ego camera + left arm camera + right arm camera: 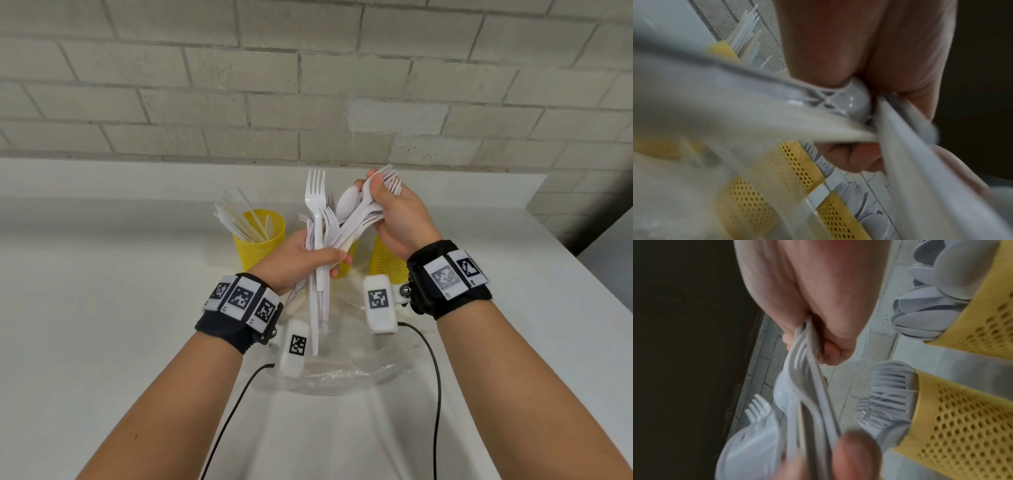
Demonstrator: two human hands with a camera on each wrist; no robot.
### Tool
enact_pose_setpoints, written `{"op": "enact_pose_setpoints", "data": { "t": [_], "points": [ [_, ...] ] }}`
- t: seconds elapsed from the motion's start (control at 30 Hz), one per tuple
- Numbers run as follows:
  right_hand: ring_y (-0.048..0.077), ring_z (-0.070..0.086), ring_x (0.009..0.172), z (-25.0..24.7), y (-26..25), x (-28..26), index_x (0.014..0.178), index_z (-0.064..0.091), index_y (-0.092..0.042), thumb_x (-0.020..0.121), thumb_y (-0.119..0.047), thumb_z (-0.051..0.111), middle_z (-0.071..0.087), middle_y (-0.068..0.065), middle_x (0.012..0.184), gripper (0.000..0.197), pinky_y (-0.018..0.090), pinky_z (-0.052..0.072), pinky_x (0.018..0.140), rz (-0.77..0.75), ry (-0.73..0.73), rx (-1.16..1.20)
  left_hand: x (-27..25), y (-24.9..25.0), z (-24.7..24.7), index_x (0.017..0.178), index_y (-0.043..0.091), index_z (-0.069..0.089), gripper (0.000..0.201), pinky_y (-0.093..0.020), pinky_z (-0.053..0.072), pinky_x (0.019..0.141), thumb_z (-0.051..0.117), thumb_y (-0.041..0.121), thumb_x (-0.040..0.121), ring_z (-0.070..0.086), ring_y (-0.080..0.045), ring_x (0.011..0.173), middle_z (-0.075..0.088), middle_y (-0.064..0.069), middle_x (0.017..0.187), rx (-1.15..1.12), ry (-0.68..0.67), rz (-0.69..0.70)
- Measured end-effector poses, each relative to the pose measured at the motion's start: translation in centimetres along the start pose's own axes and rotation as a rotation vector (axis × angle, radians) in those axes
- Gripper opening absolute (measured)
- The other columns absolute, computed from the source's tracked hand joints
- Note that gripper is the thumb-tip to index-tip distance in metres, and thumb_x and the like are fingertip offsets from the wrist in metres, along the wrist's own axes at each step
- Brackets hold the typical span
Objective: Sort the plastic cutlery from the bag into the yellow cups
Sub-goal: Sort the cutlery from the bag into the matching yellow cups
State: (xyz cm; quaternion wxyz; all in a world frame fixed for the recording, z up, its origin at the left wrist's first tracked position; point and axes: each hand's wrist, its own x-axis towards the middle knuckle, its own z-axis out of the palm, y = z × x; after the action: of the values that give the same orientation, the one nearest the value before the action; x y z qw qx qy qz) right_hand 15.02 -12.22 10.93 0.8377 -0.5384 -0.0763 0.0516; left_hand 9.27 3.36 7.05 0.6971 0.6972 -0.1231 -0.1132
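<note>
Both arms reach forward, hands held up close together. The left hand (301, 260) has its fingers curled tight. The right hand (399, 214), a bit higher, is curled tight too.

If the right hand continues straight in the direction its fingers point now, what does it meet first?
Probably the tall white plastic fork standing up from the left hand; the right hand points left towards it, though depth is unclear.

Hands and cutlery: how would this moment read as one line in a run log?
left hand: grips cutlery bundle | right hand: pulls forks and spoon from it | knife cup: filled | bag: on table
</note>
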Motion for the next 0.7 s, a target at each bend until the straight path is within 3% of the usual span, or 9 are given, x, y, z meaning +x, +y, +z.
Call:
{"op": "enact_pose_setpoints", "data": {
  "t": [0.13, 0.23, 0.33, 0.43, 0.57, 0.7],
  "points": [
    [0.018, 0.062, 0.081, -0.2, -0.5, 0.5, 0.087, 0.052, -0.014, 0.100, -0.016, 0.039, 0.068, 0.002, 0.081, 0.019, 0.031, 0.052, 0.079, -0.052, -0.021, -0.037, -0.3, -0.2, -0.1, 0.104, 0.016, 0.061, 0.021, -0.027, 0.046, 0.061, 0.054, 0.001, 0.092, 0.051, -0.019, 0.062, 0.067, -0.006, 0.086, 0.047, 0.012, 0.038],
    [0.018, 0.067, 0.082, -0.2, -0.8, 0.5, 0.092, 0.049, -0.015, 0.101, -0.018, 0.036, 0.073, -0.002, 0.084, 0.017, 0.033, 0.055, 0.078, -0.057, -0.030, -0.063, -0.4, 0.2, 0.0, 0.118, 0.017, 0.058, 0.029, -0.025, 0.048, 0.063, 0.052, 0.003, 0.093, 0.053, -0.018, 0.063, 0.071, -0.007, 0.097, 0.082, 0.015, 0.068],
    [0.021, 0.070, 0.074, -0.3, -1.3, 0.4, 0.095, 0.048, -0.011, 0.101, -0.018, 0.036, 0.069, 0.007, 0.087, 0.015, 0.036, 0.059, 0.074, -0.096, 0.004, 0.009, -0.6, 0.2, -0.4, 0.124, 0.017, 0.055, 0.032, -0.027, 0.049, 0.066, 0.052, 0.006, 0.094, 0.055, -0.018, 0.061, 0.072, -0.006, 0.106, 0.160, 0.040, 0.088],
    [0.022, 0.069, 0.064, -0.6, -2.6, 0.8, 0.094, 0.048, -0.011, 0.100, -0.015, 0.038, 0.059, 0.010, 0.077, 0.013, 0.039, 0.060, 0.072, -0.170, 0.082, 0.094, -0.9, -0.3, -0.8, 0.130, 0.019, 0.050, 0.038, -0.026, 0.047, 0.062, 0.050, 0.004, 0.095, 0.050, -0.017, 0.057, 0.072, -0.009, 0.107, 0.119, 0.081, 0.103],
    [0.016, 0.061, 0.056, -0.6, -4.2, 1.7, 0.093, 0.049, -0.016, 0.101, -0.014, 0.037, 0.053, 0.005, 0.072, 0.014, 0.038, 0.056, 0.071, -0.282, 0.114, 0.040, -1.0, -0.8, -1.5, 0.120, 0.015, 0.052, 0.029, -0.025, 0.045, 0.057, 0.047, 0.001, 0.095, 0.048, -0.017, 0.055, 0.072, -0.013, 0.098, 0.069, 0.208, 0.110],
    [0.014, 0.053, 0.052, 0.3, -5.0, 3.1, 0.091, 0.049, -0.018, 0.101, -0.011, 0.036, 0.049, 0.004, 0.070, 0.018, 0.033, 0.055, 0.064, -0.429, 0.095, -0.120, -0.8, -0.9, -2.0, 0.108, 0.020, 0.056, 0.027, -0.027, 0.044, 0.055, 0.047, -0.001, 0.094, 0.048, -0.019, 0.055, 0.072, -0.010, 0.088, 0.048, 0.321, 0.140]
  ]
}}
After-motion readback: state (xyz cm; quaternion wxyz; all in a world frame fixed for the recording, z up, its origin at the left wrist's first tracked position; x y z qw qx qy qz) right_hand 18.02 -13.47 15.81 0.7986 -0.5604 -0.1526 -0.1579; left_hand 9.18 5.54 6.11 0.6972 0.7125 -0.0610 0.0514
